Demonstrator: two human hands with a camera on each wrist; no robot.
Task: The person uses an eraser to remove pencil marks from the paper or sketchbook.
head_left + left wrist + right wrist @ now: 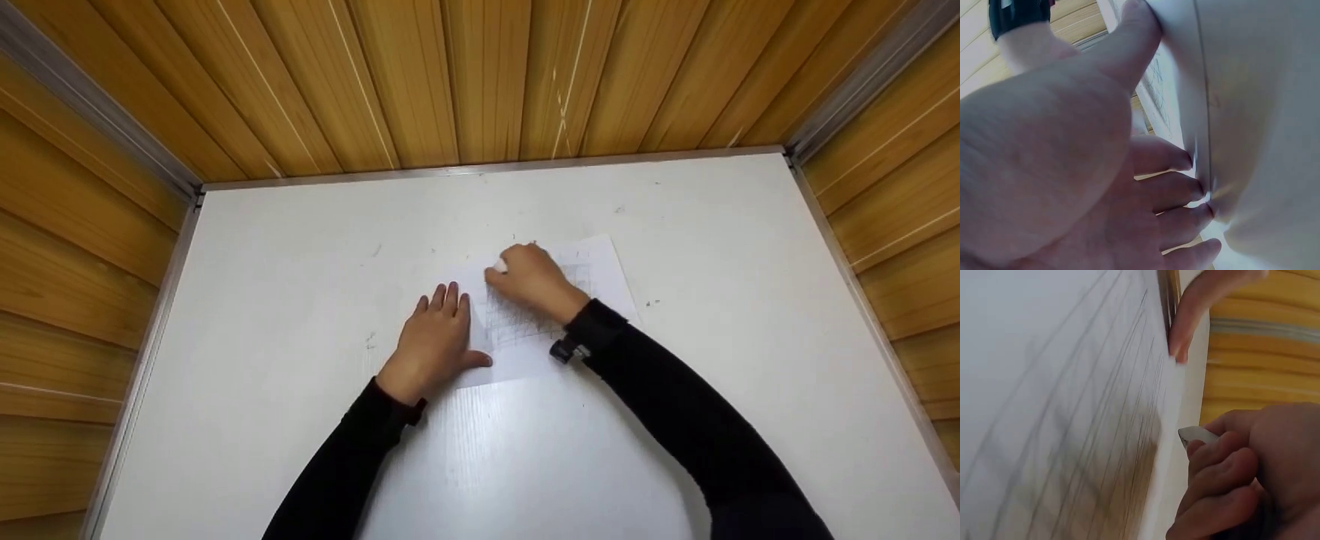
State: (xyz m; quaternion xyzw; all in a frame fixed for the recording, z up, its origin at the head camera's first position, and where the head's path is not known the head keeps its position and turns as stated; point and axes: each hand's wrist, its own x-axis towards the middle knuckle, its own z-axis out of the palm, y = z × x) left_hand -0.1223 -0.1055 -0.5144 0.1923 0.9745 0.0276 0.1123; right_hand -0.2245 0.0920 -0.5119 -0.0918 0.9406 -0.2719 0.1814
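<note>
A sheet of white paper (517, 366) lies slightly askew on the table, with a grid of pencil lines (517, 324) drawn across it. My left hand (433, 339) rests on the sheet's left side, fingers straight and thumb spread out to the right. In the left wrist view, the fingertips (1188, 216) touch the surface by the paper's edge. Over the upper part of the grid, my right hand (534, 279) pinches a small white eraser (1196, 434) between thumb and curled fingers. The eraser's exposed tip looks greyish; the fingers hide the rest of it.
The white tabletop (285, 300) carries scattered dark smudges and crumbs (652, 303) around the paper. Wood-patterned panels (480, 82) close off the back and both sides, with a metal rail (480, 169) along the rear edge.
</note>
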